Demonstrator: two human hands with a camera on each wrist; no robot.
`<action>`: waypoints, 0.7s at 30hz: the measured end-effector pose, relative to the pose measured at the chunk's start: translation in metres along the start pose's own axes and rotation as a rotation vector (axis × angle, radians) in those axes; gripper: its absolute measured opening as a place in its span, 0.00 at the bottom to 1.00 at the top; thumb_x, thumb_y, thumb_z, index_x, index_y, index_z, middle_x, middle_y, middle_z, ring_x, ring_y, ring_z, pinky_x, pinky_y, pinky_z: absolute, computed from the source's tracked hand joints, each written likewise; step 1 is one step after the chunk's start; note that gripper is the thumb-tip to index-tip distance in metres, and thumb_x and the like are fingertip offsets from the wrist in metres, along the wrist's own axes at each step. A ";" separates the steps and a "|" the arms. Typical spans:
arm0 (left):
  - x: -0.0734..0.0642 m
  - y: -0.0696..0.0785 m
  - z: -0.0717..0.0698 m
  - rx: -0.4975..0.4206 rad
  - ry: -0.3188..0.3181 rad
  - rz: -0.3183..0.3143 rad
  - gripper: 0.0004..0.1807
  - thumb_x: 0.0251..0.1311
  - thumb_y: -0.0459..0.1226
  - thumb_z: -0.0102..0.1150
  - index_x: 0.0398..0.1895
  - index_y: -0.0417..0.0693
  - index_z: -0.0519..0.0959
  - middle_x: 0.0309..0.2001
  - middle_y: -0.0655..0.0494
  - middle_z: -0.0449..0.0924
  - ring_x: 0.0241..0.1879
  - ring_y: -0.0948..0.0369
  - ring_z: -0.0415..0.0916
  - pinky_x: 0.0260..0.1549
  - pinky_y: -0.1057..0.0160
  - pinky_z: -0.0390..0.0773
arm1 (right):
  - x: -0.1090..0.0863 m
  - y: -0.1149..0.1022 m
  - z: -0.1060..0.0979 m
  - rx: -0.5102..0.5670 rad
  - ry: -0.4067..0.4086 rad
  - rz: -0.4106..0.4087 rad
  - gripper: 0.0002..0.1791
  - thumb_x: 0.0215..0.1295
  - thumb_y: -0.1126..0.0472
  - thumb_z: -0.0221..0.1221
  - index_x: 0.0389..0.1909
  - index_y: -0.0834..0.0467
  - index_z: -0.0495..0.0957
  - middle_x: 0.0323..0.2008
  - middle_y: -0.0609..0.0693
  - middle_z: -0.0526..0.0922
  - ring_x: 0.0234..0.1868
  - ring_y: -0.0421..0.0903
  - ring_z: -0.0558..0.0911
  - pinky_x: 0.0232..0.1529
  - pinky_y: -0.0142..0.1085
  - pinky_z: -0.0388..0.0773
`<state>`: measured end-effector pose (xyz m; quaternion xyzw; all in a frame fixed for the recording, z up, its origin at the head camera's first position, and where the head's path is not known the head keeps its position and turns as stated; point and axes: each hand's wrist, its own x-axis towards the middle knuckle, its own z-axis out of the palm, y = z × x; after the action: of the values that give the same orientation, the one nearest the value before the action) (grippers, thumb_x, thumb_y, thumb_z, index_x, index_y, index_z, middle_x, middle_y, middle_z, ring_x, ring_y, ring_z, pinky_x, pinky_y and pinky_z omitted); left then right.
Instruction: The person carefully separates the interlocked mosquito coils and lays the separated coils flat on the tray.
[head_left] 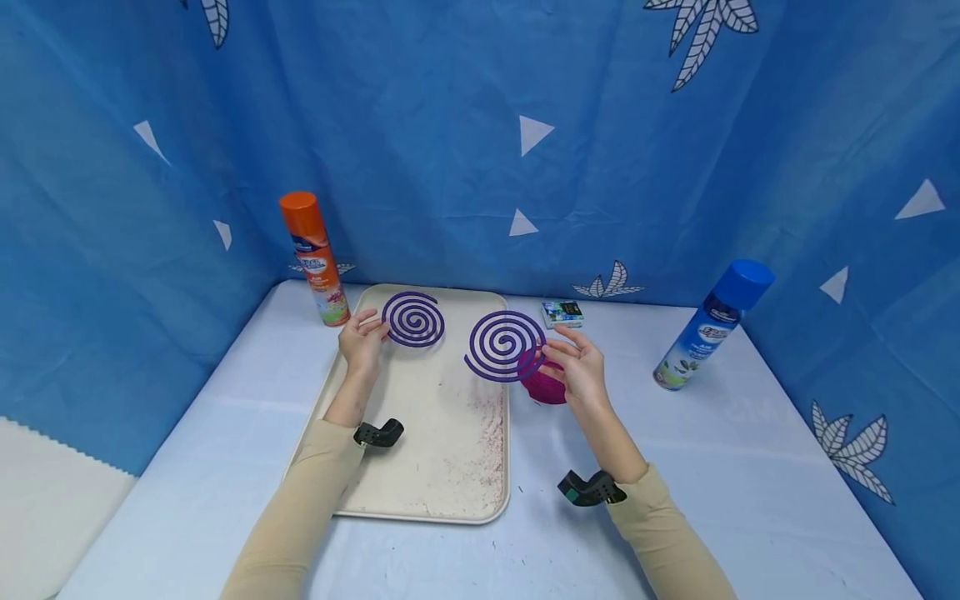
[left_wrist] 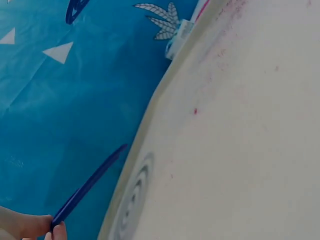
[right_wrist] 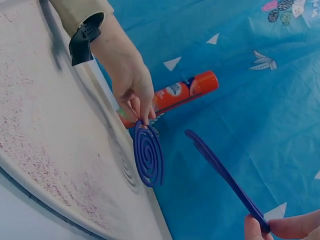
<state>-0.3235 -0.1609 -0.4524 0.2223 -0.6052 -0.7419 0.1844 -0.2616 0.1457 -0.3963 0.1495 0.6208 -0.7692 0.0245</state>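
Note:
My left hand [head_left: 364,340] pinches the outer edge of a purple mosquito coil [head_left: 413,320] above the far left part of a cream tray [head_left: 427,492]. Between the thumb and fingers of my right hand [head_left: 581,364] is a second mosquito coil [head_left: 504,347], held over the tray's right edge. The two spirals are apart from each other. In the left wrist view the left coil [left_wrist: 87,185] appears nearly edge-on, its shadow falling on the tray. The right wrist view shows both coils, the right one [right_wrist: 225,175] edge-on.
An orange-capped spray can [head_left: 315,258] stands beyond the tray's left corner, a blue-capped one [head_left: 712,325] at the right. A magenta object [head_left: 546,387], partly hidden, lies behind the right hand. Near the back is a small printed box [head_left: 562,313]. Blue curtain [head_left: 420,150] encloses the table.

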 end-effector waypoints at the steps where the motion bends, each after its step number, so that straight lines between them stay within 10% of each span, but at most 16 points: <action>1: 0.001 -0.003 -0.001 0.012 -0.004 0.003 0.21 0.54 0.21 0.59 0.54 0.33 0.75 0.29 0.56 0.81 0.24 0.72 0.77 0.23 0.77 0.77 | 0.000 0.001 0.000 0.003 -0.001 0.002 0.26 0.64 0.71 0.56 0.64 0.58 0.67 0.27 0.38 0.84 0.29 0.34 0.84 0.30 0.28 0.83; 15: 0.010 -0.020 -0.016 0.233 0.044 0.090 0.22 0.53 0.25 0.61 0.54 0.35 0.76 0.44 0.30 0.81 0.18 0.78 0.72 0.20 0.81 0.73 | 0.008 0.017 0.006 -0.029 0.010 0.017 0.27 0.63 0.72 0.57 0.64 0.60 0.66 0.28 0.39 0.83 0.28 0.35 0.85 0.29 0.28 0.83; 21: 0.008 -0.021 -0.016 0.344 0.087 0.148 0.25 0.53 0.27 0.60 0.59 0.40 0.75 0.48 0.34 0.81 0.44 0.51 0.83 0.42 0.67 0.81 | 0.014 0.030 0.013 -0.033 0.035 -0.017 0.24 0.62 0.72 0.58 0.60 0.60 0.69 0.30 0.42 0.83 0.29 0.36 0.84 0.29 0.29 0.83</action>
<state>-0.3214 -0.1741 -0.4769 0.2372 -0.7291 -0.6016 0.2239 -0.2710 0.1285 -0.4263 0.1572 0.6352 -0.7561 0.0093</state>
